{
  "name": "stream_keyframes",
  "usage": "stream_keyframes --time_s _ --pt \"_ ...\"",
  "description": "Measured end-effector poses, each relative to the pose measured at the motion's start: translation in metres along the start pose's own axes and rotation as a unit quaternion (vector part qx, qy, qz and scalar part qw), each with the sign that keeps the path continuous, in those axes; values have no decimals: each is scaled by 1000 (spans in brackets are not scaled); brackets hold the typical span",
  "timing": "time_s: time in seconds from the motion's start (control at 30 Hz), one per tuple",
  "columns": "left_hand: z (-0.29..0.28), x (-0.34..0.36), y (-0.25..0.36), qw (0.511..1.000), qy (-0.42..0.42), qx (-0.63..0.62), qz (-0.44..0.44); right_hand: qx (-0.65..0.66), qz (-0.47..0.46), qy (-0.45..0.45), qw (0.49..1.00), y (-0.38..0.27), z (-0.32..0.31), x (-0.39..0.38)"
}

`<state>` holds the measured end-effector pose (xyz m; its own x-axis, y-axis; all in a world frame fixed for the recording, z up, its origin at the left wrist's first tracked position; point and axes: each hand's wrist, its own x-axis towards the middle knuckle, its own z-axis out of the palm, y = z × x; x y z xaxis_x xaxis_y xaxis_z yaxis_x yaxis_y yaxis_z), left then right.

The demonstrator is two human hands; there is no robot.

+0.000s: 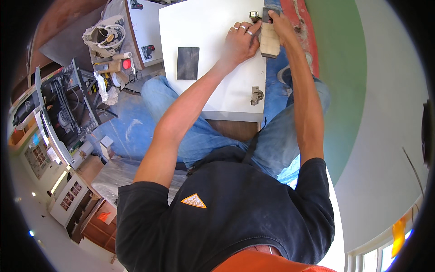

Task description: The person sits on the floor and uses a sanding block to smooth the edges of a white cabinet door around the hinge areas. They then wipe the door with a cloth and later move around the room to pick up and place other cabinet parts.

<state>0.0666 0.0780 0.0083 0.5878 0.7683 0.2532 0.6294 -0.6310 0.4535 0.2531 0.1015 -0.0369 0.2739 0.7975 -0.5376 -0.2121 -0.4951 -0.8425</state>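
A white cabinet door (213, 93) lies flat in front of me, between my bent knees. At its far right edge my right hand (283, 28) grips a sanding block (270, 41), a pale wooden block with dark sheet showing at both ends. My left hand (241, 41), with rings on its fingers, rests on the door just left of the block, its fingers stretched toward the edge. Beyond those fingertips sits a metal hinge (254, 17). Another hinge (257, 95) is fixed near the door's close right corner. A dark rectangular sheet (187, 63), like sandpaper, lies on the door's left part.
On the left stand a stained bucket (105, 37), scissors (134, 74) and a red-capped item (126, 64). A black metal frame (68, 97) is farther left. Blue sheeting (129, 131) covers the floor. A green-and-white wall (340, 68) rises close on the right.
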Motion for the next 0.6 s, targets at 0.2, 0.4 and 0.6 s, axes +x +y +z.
stream_keyframes --time_s 0.2,0.4,0.6 --pt "0 -1 -4 1000 18 -22 7 13 5 -69 998 1 -6 47" --pt "0 -1 -3 1000 18 -10 2 -182 107 5 977 -19 -5 72" --pt "3 0 -6 999 42 -23 10 56 -174 27 983 -24 -21 52"
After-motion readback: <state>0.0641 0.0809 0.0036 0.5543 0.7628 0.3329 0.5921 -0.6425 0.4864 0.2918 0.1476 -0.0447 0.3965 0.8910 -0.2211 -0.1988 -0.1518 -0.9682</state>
